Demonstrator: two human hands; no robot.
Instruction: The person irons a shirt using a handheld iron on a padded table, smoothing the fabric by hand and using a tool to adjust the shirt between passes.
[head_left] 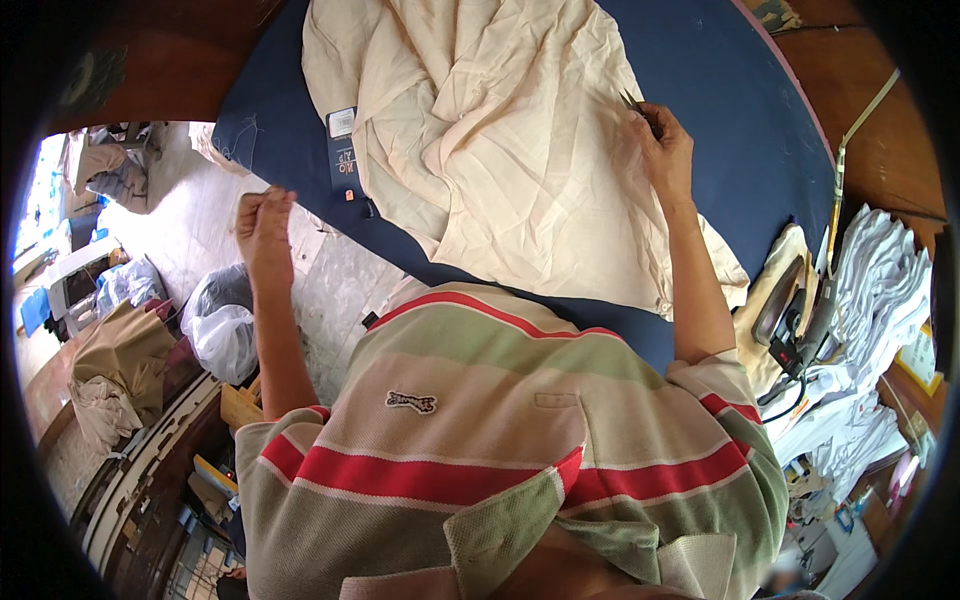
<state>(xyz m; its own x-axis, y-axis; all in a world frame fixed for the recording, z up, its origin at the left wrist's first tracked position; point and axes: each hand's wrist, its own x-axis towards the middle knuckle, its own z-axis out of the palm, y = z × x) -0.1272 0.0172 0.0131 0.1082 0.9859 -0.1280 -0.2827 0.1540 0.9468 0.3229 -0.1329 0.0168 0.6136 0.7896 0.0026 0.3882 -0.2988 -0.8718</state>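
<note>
A cream, wrinkled garment [520,170] lies spread over the dark navy table cover [290,110]. My right hand [665,150] is closed around a pair of small dark thread snips [640,108], their pointed blades aimed up and left over the garment's right side. Off the table's left edge, my left hand [266,225] is raised with its fingers pinched together. Anything between those fingertips is too small to make out. Beside the garment's left edge lies a dark hang tag [343,160] with a white label, and a small orange piece [349,196] sits on its lower part.
An iron [780,310] rests on a cream cloth right of the table, its cable rising past the edge. Stacked white garments [875,290] stand farther right. Loose thread [245,140] lies at the table's left corner. Plastic bags [222,335] and brown cloth [125,360] are at left.
</note>
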